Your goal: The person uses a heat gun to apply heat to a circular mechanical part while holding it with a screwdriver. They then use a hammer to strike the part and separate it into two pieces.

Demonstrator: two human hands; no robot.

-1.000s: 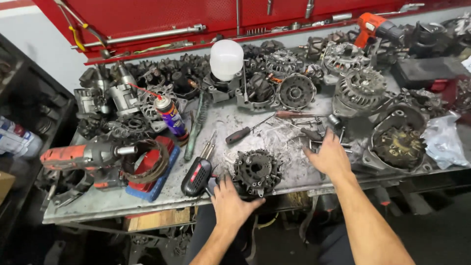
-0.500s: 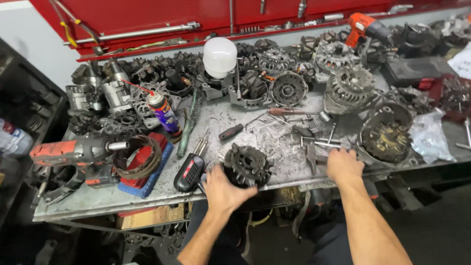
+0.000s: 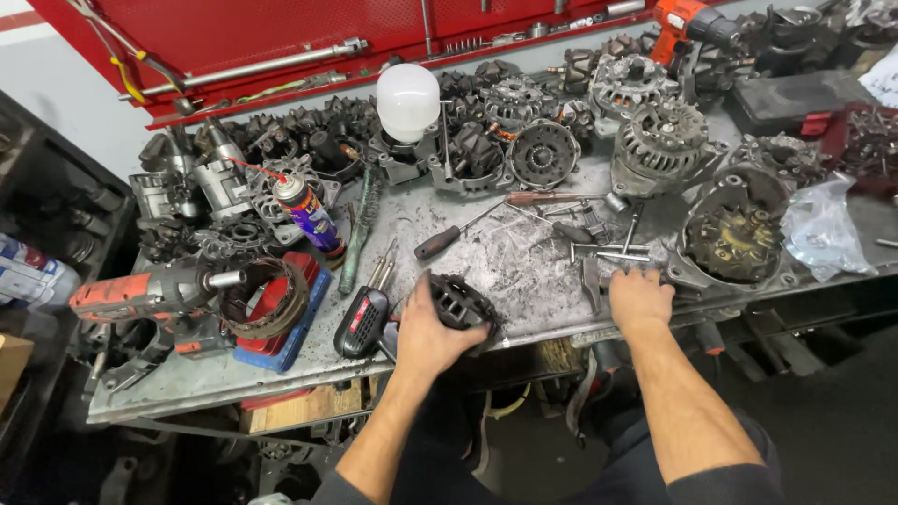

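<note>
change: my left hand (image 3: 428,339) now grips the black alternator part (image 3: 465,304) it neared | my right hand (image 3: 639,299) lies open, flat on the counter (image 3: 524,266) right of the part

The left hand (image 3: 426,339) gripped a dark rotor housing (image 3: 463,304) at the counter (image 3: 524,271) edge. The right hand (image 3: 640,299) rested flat beside loose bolts (image 3: 608,251). A black screwdriver handle (image 3: 362,323) lay just left.

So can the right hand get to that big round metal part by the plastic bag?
Probably yes. The right hand rests at the bench edge, and the round metal part sits just beyond it, to its right. Only small loose tools lie nearby, none between them.
</note>
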